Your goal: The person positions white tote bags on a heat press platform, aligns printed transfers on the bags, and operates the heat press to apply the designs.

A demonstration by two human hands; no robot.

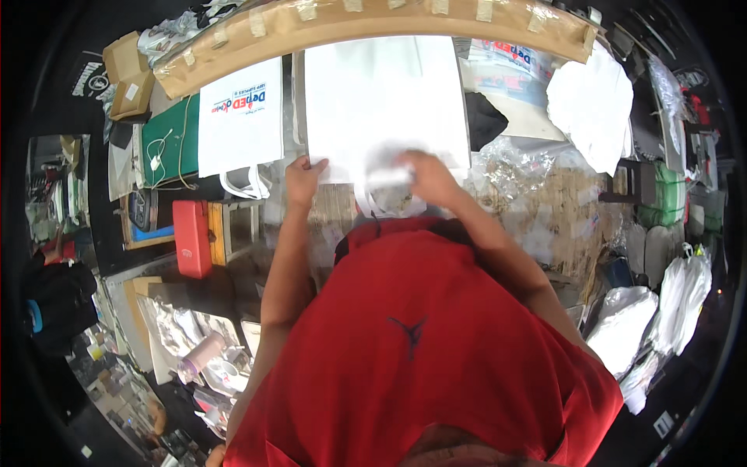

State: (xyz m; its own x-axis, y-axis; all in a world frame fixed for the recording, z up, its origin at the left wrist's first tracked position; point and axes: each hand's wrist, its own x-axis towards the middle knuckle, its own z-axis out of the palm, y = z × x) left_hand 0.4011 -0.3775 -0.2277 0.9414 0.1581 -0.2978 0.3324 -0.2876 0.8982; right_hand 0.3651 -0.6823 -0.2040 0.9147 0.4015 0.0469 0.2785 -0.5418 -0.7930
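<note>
A plain white tote bag (381, 101) lies flat in front of me, its looped handle (369, 204) hanging toward my body. At the bag's near left corner, my left hand (303, 180) is closed, pinching the edge between thumb and fingers. My right hand (430, 180) is over the near edge, right of the handle. Motion smears its fingertips, so I cannot make out whether they grip the fabric. To the left lies another white tote bag (241, 117) with a red and blue print, its handles also toward me.
A long taped cardboard piece (373, 25) runs along the far side. At right are a white cloth pile (591, 109), a black piece (484, 121) and clear plastic wrap (517, 167). A green board (171, 140) and a red case (191, 239) sit at left.
</note>
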